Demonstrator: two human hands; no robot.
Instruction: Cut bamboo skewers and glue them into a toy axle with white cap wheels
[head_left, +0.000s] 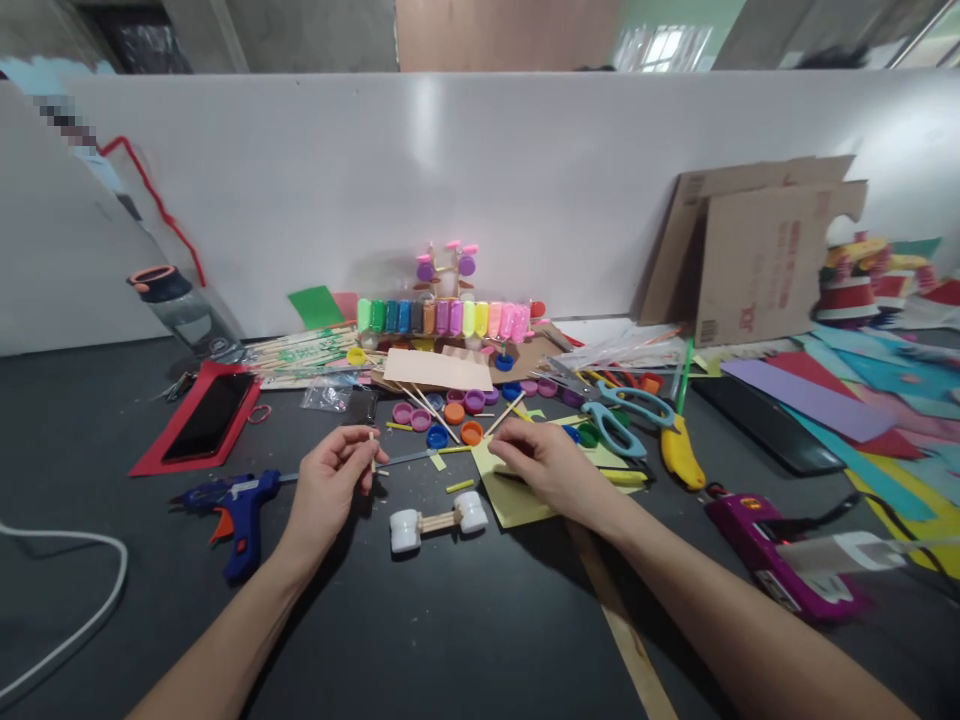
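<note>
My left hand [334, 475] is closed in a pinch on a short pale wooden stick [373, 452], held over the dark table. My right hand [544, 460] hovers above a yellow-green paper sheet [514, 512], its thumb and fingers drawn together; whatever may be between the tips is hidden. Just beyond those fingertips shows a thin wooden stick [508, 411]. Between and below my hands lies a dumbbell-shaped piece [437, 521], two white ends joined by short sticks. A blue hot glue gun [244, 510] rests left of my left hand, its glue stick pointing towards that hand.
Colourful caps [454, 412], blue-handled scissors [619, 425] and a yellow cutter [679, 455] lie beyond my hands. A row of clay packs [450, 318] stands behind. A phone [210, 415] and bottle [184, 315] are left; a purple power strip [780, 560] is right.
</note>
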